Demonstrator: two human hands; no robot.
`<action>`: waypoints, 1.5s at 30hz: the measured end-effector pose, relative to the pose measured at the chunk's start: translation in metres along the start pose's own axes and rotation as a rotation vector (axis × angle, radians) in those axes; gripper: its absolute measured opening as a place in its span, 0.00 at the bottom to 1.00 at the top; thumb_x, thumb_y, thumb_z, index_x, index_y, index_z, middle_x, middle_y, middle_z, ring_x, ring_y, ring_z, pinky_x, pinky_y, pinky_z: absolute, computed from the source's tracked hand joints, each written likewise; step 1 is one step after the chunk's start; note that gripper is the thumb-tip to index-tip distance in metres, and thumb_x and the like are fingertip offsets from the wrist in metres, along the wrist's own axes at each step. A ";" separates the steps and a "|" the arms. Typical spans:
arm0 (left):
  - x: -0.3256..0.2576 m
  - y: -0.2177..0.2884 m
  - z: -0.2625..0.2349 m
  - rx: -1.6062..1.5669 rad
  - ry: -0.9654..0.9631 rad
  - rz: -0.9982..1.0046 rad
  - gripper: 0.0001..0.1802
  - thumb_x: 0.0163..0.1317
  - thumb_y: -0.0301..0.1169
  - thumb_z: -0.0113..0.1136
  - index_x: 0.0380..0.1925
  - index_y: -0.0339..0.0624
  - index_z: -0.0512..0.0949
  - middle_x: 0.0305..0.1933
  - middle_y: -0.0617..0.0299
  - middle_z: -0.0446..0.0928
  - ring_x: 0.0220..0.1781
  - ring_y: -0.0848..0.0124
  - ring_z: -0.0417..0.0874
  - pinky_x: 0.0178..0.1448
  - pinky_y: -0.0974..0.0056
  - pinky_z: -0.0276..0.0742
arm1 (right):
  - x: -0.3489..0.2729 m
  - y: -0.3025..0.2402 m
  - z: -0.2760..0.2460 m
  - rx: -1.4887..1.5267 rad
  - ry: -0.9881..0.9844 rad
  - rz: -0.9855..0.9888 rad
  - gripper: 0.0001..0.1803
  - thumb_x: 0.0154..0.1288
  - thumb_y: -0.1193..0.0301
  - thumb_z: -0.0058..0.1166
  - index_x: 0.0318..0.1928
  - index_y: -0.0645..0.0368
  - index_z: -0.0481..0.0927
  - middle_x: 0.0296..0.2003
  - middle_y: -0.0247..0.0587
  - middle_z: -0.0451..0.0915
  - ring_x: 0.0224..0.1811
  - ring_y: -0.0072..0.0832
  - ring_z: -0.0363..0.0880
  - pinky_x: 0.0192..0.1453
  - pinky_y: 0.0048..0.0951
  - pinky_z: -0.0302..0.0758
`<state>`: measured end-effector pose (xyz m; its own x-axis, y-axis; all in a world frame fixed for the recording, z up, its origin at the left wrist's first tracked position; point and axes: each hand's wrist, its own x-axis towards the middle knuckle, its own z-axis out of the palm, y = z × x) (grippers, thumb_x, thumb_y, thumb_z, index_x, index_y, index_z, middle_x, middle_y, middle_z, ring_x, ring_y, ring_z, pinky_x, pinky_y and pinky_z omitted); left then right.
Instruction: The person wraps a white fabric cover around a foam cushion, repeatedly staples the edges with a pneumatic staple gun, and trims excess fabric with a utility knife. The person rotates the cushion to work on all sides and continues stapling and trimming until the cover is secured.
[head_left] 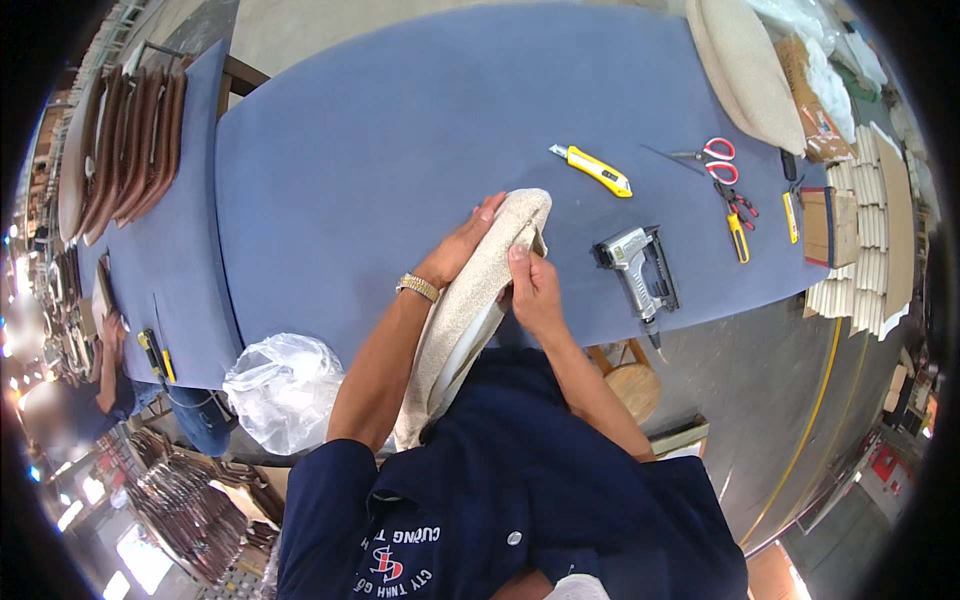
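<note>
Fabric (470, 290) in beige is being pulled over a padded seat panel that stands on edge against our body at the near rim of the blue worktable (380, 130), with our left hand (460, 248) laid half-open along its outer face and our right hand (530, 285) closed in a pinch on the cloth at its top corner. We judge that we are at the stretching and folding step (the corner looks bunched, not yet flat), so the next move calls for a steady pull to smooth that fold. From the hands, the silver staple gun (640, 270) lies at 3 o'clock, the yellow utility knife (592, 170) at 1 o'clock, and the red-handled scissors (712, 160) at 2 o'clock.
</note>
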<state>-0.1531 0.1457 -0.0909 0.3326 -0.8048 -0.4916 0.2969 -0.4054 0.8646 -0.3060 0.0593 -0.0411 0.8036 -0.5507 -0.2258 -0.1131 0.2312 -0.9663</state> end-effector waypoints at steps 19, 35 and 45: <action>-0.070 0.058 0.053 0.736 0.225 0.179 0.42 0.76 0.42 0.55 0.81 0.34 0.51 0.82 0.35 0.56 0.82 0.35 0.57 0.79 0.43 0.63 | 0.015 0.032 -0.043 0.581 -0.283 0.258 0.27 0.85 0.54 0.46 0.32 0.61 0.80 0.22 0.30 0.75 0.23 0.19 0.72 0.28 0.27 0.70; -0.073 0.064 0.073 0.947 0.418 0.147 0.39 0.75 0.41 0.56 0.79 0.37 0.56 0.78 0.37 0.64 0.77 0.39 0.69 0.68 0.44 0.79 | 0.005 0.034 -0.193 -1.047 0.378 0.103 0.47 0.52 0.79 0.70 0.75 0.58 0.66 0.60 0.60 0.80 0.62 0.52 0.80 0.67 0.45 0.75; -0.073 0.070 0.081 0.943 0.440 0.103 0.40 0.71 0.37 0.61 0.77 0.37 0.58 0.78 0.39 0.65 0.76 0.38 0.69 0.71 0.47 0.78 | -0.013 -0.089 -0.113 -0.509 -0.234 -0.214 0.36 0.50 0.70 0.71 0.63 0.62 0.82 0.50 0.50 0.86 0.49 0.41 0.87 0.57 0.32 0.80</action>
<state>-0.2295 0.1407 0.0136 0.6693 -0.7026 -0.2418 -0.5075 -0.6699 0.5419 -0.3724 -0.0450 0.0335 0.9401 -0.3382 -0.0420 -0.1537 -0.3109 -0.9379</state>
